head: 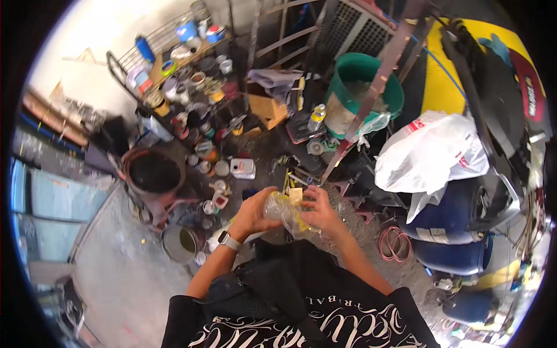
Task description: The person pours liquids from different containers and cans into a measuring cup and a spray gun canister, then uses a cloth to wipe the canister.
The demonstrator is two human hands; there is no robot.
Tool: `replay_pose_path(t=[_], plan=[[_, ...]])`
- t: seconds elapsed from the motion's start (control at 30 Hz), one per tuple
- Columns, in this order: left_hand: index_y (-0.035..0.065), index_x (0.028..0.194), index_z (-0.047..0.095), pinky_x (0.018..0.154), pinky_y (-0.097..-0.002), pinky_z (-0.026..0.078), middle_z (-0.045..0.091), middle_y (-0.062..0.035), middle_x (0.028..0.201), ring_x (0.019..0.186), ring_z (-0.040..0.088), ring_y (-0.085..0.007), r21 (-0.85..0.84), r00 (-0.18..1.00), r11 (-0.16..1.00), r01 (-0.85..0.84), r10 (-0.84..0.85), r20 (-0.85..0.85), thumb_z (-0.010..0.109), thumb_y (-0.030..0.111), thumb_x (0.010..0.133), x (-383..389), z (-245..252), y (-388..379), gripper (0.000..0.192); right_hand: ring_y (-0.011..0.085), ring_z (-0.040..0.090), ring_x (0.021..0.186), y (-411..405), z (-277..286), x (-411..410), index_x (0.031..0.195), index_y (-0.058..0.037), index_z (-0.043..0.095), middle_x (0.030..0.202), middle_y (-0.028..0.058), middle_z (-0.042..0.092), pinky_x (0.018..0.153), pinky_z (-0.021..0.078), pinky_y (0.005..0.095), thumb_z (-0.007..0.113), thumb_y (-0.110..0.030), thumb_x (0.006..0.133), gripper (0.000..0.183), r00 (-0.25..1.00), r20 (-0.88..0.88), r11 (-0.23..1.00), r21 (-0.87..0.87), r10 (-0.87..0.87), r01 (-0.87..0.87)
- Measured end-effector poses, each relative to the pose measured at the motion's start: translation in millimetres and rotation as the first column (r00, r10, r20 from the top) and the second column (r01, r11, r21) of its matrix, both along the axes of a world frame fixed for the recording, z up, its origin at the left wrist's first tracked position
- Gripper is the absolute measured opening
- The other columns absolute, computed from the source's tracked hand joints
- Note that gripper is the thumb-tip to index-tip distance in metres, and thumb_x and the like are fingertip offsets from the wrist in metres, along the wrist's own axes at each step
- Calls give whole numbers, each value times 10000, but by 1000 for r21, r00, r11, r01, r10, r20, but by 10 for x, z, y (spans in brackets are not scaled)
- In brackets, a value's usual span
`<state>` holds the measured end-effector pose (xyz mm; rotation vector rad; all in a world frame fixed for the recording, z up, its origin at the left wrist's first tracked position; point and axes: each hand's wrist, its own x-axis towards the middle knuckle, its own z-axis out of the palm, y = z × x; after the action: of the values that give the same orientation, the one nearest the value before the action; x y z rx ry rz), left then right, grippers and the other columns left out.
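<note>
In the head view my left hand, with a watch on its wrist, closes around the left end of a crumpled clear plastic bottle with yellow parts. At the bottle's right side is my right hand, its fingers spread and slightly blurred; whether it grips the plastic I cannot tell. A small pale yellow piece shows between the hands, at the bottle's upper edge. A white rectangular can stands on the floor beyond my left hand, among paint cans and jars.
A green barrel stands ahead, crossed by a rusty metal bar. White plastic bags lie above blue drums at right. A coil of pink hose lies on the floor. A metal bucket and a dark round tub are at left.
</note>
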<state>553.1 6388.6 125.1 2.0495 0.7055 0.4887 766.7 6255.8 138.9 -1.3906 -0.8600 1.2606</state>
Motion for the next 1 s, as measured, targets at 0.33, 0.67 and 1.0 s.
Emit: replay_pose_path(t=[0.33, 0.67, 1.0], plan=[[12, 1338, 558, 962, -360, 517, 717, -131, 1167, 1090, 671, -192, -467, 988, 879, -100, 144, 59, 907, 315, 604, -129, -400, -719, 868, 160, 607, 952, -87, 98, 284, 1035, -15, 642, 988, 42, 632, 858, 479, 302, 740, -171, 904, 226, 955, 185, 971, 25, 231, -239], [28, 1262, 613, 927, -366, 523, 734, -134, 1100, 1037, 700, -260, -431, 988, 896, -109, 147, 56, 911, 336, 605, 36, -422, -1081, 784, 211, 626, 916, -135, 281, 502, 954, -3, 603, 938, 86, 623, 829, 499, 309, 657, 7, 864, 105, 770, 606, 909, 179, 199, -376], [22, 1268, 609, 908, -390, 532, 730, -167, 1086, 1033, 709, -304, -353, 996, 932, -88, 86, -22, 913, 415, 634, 136, -436, -1232, 805, 394, 555, 1177, -461, 716, 469, 951, -29, 668, 1258, 153, 588, 1020, 422, 464, 694, 19, 767, 192, 405, 913, 812, 280, -59, -512]])
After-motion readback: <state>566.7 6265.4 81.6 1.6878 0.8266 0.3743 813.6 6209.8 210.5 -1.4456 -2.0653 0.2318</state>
